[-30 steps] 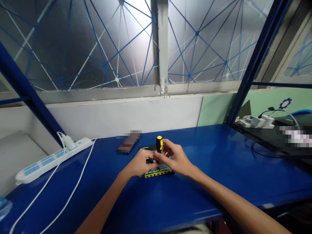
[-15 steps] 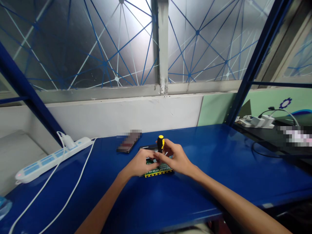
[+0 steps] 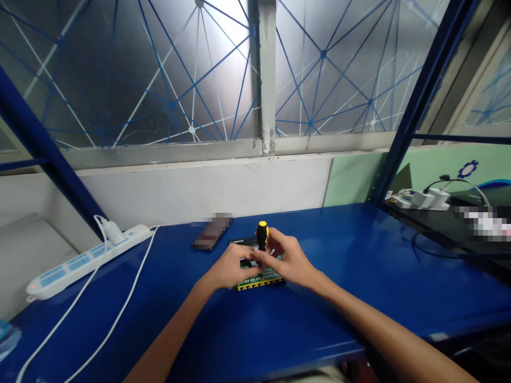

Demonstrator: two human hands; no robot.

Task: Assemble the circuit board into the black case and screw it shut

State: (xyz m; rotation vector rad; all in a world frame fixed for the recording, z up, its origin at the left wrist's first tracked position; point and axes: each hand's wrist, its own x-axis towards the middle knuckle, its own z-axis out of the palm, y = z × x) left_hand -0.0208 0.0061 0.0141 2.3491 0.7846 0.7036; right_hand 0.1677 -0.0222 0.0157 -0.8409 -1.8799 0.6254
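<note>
**Q:** Where is the screwdriver [image 3: 262,234]?
**A:** Upright on the circuit board [image 3: 259,280], mid blue table [image 3: 359,255]. My right hand [image 3: 293,260] is clenched round its lower handle, apparently for a plumb tip.
**Q:** And the left hand [image 3: 229,268]?
**A:** It rests on the board, probably steadying it. I cannot tell whether it pinches anything.

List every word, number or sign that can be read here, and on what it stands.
No word or number is readable.
On the green circuit board: any print too small to read.
On the dark flat device: blurred out.
On the green wall: blue gear sign, no letters.
</note>
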